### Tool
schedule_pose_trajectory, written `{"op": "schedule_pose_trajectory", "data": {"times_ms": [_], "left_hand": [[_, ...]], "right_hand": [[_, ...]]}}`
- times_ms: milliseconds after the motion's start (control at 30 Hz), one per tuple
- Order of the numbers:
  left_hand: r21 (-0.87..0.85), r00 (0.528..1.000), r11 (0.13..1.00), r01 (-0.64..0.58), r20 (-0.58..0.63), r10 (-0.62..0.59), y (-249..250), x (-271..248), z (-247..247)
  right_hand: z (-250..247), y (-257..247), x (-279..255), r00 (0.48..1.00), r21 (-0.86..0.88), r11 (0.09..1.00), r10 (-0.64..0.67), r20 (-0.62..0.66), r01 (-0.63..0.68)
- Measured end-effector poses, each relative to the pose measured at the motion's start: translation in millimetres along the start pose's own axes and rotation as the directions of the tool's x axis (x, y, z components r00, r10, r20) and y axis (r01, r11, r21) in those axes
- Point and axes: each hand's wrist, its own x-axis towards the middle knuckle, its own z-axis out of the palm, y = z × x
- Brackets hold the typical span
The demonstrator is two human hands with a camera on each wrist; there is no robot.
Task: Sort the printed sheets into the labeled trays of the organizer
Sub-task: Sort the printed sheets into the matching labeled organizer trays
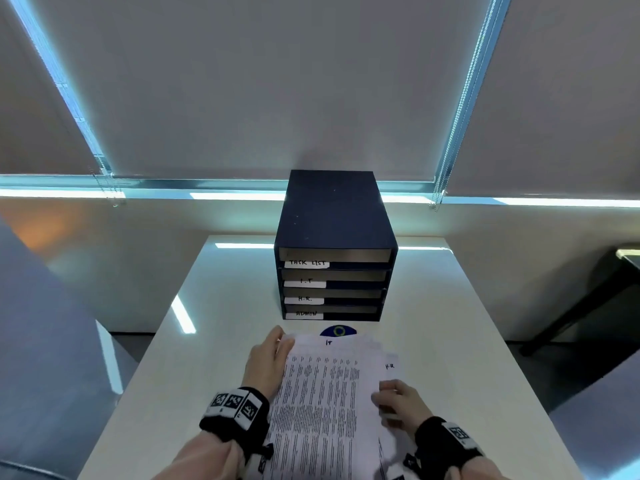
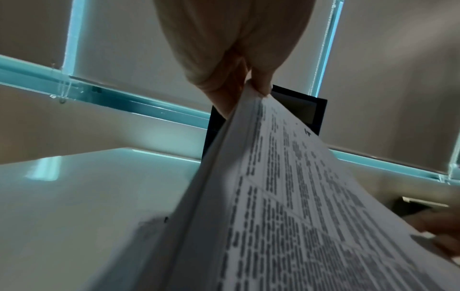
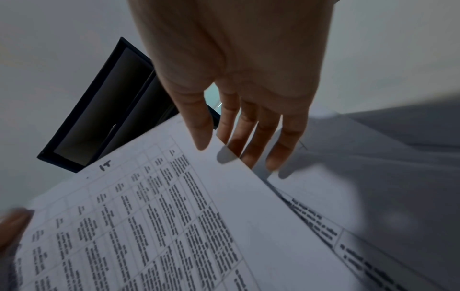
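The left hand (image 1: pixel 268 362) pinched the stack of sheets (image 1: pixel 322 403) at its far left edge to steady it, while the right hand (image 1: pixel 398 398) – fingers apparently spread loosely at the right edge – peeled the "IT" page for the organizer (image 1: pixel 334 251) beyond the fingertips.

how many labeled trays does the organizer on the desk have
4, stacked in the dark organizer: TASK LIST on top, then I.T, H.R., and ADMIN at the bottom. None looks hidden.
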Motion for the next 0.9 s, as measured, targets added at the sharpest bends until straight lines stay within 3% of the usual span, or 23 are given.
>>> {"op": "schedule_pose_trajectory", "data": {"times_ms": [200, 267, 333, 467, 567, 633, 900], "left_hand": [[0.056, 0.995, 0.994, -0.092, 0.054, 0.089, 7, -1, -3], [-0.123, 0.996, 0.992, -0.034, 0.075, 0.043, 27, -3, -12], [-0.355, 0.989, 0.934, 0.049, 0.145, 0.003, 49, 1, -22], [-0.483, 0.975, 0.863, 0.149, 0.217, -0.048, 57, 24, -37], [-0.594, 0.937, 0.738, 0.320, 0.312, -0.156, 53, 43, -44], [-0.612, 0.916, 0.689, 0.387, 0.339, -0.213, 53, 52, -47], [-0.561, 0.874, 0.675, 0.480, 0.368, -0.316, 44, 66, -37]], "right_hand": [[4, -2, -4, 0.999, 0.017, 0.999, -0.048, 0.022, 0.048], [4, -5, -5, 0.996, 0.095, 0.993, -0.078, 0.035, 0.074], [4, -11, -10, 0.990, 0.131, 0.985, -0.123, 0.070, 0.113], [2, -23, -24, 0.962, -0.054, 0.976, -0.199, 0.188, 0.212], [1, -30, -28, 0.943, -0.005, 0.977, -0.204, 0.262, 0.212], [-2, -31, -30, 0.936, 0.046, 0.981, -0.195, 0.293, 0.190], [-13, -22, -44, 0.923, 0.121, 0.978, -0.201, 0.328, 0.170]]}}
